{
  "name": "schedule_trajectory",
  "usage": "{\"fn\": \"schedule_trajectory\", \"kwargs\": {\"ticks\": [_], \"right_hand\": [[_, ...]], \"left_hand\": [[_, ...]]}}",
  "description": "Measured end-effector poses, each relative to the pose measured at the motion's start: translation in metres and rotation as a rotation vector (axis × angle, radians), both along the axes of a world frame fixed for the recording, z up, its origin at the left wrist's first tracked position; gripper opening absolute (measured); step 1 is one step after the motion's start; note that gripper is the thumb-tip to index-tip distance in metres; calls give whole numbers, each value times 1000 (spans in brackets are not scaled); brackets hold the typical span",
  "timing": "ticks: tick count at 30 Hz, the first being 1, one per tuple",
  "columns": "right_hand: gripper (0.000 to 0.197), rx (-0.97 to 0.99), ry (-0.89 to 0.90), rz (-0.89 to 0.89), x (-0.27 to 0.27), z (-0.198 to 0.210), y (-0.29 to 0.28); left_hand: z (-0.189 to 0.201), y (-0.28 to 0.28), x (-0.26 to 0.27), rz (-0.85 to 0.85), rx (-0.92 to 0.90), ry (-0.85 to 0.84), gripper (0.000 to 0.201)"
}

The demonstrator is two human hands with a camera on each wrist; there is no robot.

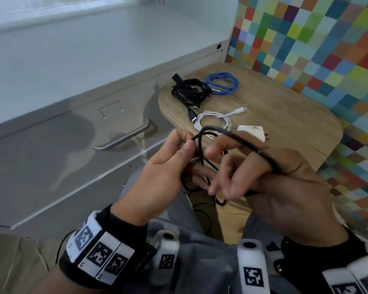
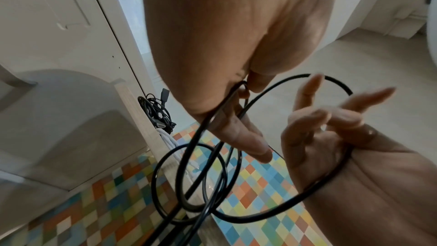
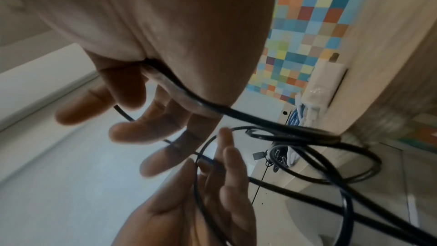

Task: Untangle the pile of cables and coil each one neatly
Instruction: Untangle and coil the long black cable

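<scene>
A thin black cable (image 1: 238, 139) (image 2: 293, 77) (image 3: 236, 112) runs between both hands above my lap. My left hand (image 1: 187, 143) (image 2: 236, 63) pinches one strand between thumb and forefinger. My right hand (image 1: 242, 172) (image 3: 165, 44) holds the cable in the crook of its thumb, its fingers loosely spread. Several loose loops hang below the hands. On the wooden table (image 1: 285, 124) lie a coiled black cable bundle (image 1: 189, 92), a coiled blue cable (image 1: 223, 83) and a coiled white cable (image 1: 215, 122).
A white charger plug (image 1: 253, 132) lies on the table beside the white coil. A grey metal drawer cabinet (image 1: 72, 134) with a handle (image 1: 125, 139) stands to the left. A multicoloured checked surface (image 1: 327, 39) lies right of the table. Tagged wrist bands sit on both forearms.
</scene>
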State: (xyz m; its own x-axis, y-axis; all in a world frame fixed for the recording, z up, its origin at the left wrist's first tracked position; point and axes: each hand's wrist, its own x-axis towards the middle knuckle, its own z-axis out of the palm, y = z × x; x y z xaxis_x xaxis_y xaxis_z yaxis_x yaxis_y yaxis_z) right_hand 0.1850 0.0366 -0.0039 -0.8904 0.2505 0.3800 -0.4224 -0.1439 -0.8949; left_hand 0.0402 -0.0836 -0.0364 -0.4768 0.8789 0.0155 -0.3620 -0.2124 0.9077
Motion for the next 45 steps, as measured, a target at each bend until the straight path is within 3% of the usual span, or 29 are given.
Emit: {"fn": "schedule_trajectory", "kwargs": {"ticks": [4,8,10,12,13,16,19,20,21,25,27,30,32,33,35,37,41,45], "right_hand": [[11,-64,47,-170,7,-7,26],[31,5,-99,-348,22,-13,52],[33,47,-274,-352,21,-13,56],[52,192,-463,-342,16,-9,48],[52,273,-514,-339,12,-7,39],[29,362,-562,-239,-4,-4,8],[8,478,-491,-169,-15,-7,-12],[11,498,-436,-207,-14,-6,-12],[14,462,-384,-267,-12,-4,-10],[23,-18,-117,-518,4,8,21],[25,-14,-65,-599,12,7,36],[35,401,-334,-761,18,9,39],[23,540,-499,-739,17,5,36],[29,569,-540,-737,14,5,33],[66,630,-516,-774,11,3,30],[80,704,-460,-798,6,9,22],[51,885,-460,-664,-7,12,-4],[56,1102,-580,-640,-15,6,-18]], "left_hand": [[4,-5,-18,230,-70,182,12],[11,-16,-37,412,-161,468,17],[15,-20,-40,441,-168,629,13],[17,-21,-37,430,-217,815,10],[18,-21,-32,423,-261,925,10],[18,-17,-13,408,-315,1117,11],[14,-13,-8,351,-261,1072,11],[12,-13,-11,328,-251,1016,11],[12,-13,-15,293,-246,927,11],[7,-20,-43,112,-280,512,19],[5,-26,-55,141,-283,461,17],[7,-30,-67,347,-255,560,21],[13,-31,-67,472,-245,674,23],[15,-31,-65,516,-246,732,22],[20,-30,-57,545,-263,841,14],[22,-29,-48,524,-309,961,10],[29,-26,-28,476,-334,1108,7],[38,-27,-20,431,-299,1171,6]]}}
